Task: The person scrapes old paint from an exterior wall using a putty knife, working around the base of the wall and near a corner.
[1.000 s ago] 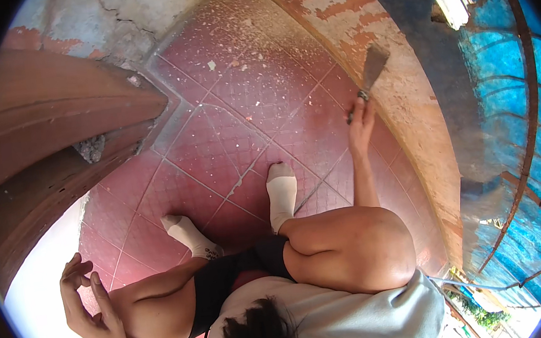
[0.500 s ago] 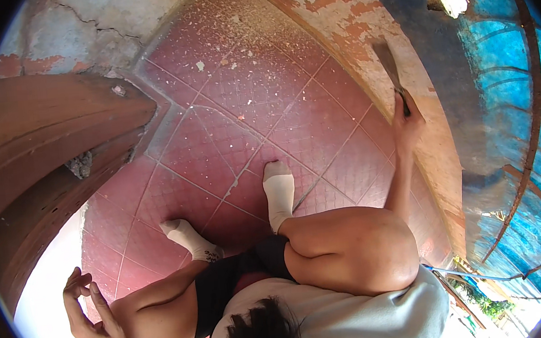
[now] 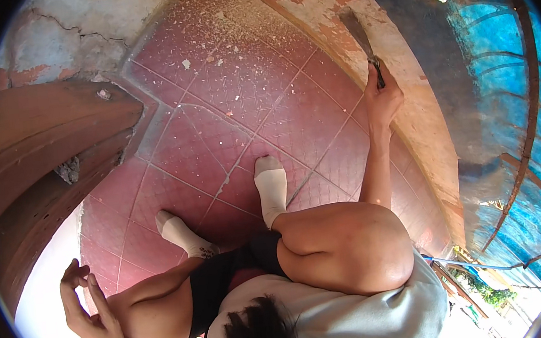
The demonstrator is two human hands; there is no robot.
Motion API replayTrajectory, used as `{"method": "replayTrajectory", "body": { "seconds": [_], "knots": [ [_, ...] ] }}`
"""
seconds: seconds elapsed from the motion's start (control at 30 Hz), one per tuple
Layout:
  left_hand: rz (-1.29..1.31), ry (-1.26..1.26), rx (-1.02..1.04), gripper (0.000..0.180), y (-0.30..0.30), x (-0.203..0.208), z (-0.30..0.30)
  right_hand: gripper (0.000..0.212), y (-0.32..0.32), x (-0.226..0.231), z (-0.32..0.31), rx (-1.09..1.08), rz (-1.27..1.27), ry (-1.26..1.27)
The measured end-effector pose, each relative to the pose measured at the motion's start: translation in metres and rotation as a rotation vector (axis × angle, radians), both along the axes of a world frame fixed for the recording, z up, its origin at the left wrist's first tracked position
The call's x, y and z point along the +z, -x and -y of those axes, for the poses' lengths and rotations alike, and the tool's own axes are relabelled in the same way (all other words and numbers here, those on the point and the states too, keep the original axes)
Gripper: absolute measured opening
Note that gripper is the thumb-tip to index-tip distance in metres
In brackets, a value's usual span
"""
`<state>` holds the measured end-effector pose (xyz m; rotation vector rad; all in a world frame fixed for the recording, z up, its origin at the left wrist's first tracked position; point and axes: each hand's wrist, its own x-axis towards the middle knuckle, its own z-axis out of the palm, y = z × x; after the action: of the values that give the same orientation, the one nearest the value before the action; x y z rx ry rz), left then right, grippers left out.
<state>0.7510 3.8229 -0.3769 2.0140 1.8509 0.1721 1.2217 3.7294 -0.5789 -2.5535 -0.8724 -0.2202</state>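
In my right hand (image 3: 385, 100) is a putty knife (image 3: 356, 33), its dark handle in my closed fingers. The wide metal blade points away from me, up against or just beside the low wall (image 3: 411, 66) on the right, whose orange and white paint is peeling. Whether the blade's edge touches the wall I cannot tell. My left hand (image 3: 94, 319) is beside my left knee at the lower left, with nothing in it. Its fingers are loosely bent, and the thumb stands apart from them.
Paint flakes and dust (image 3: 226, 34) lie over the far part of the red tiled floor (image 3: 221, 125). A brown wooden door frame (image 3: 60, 123) stands at the left, by a cracked wall (image 3: 71, 25). Blue sheeting (image 3: 497, 39) hangs at the right. My socked feet are on the tiles.
My right hand has moved up and a little left with the putty knife, farther along the wall. The view has shifted slightly. My left hand stays by the knee.
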Motion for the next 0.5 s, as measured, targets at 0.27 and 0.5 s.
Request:
{"method": "replayTrajectory", "body": {
  "seconds": [0.27,0.5],
  "knots": [
    [0.02,0.01,-0.029,0.012,-0.001,-0.003,-0.002,0.027,0.003,-0.007,0.005,0.025,0.181,-0.071],
    [0.032,0.029,-0.025,0.015,-0.008,-0.006,-0.009,0.025,-0.01,-0.025,0.053,0.06,0.172,-0.249]
  ]
}}
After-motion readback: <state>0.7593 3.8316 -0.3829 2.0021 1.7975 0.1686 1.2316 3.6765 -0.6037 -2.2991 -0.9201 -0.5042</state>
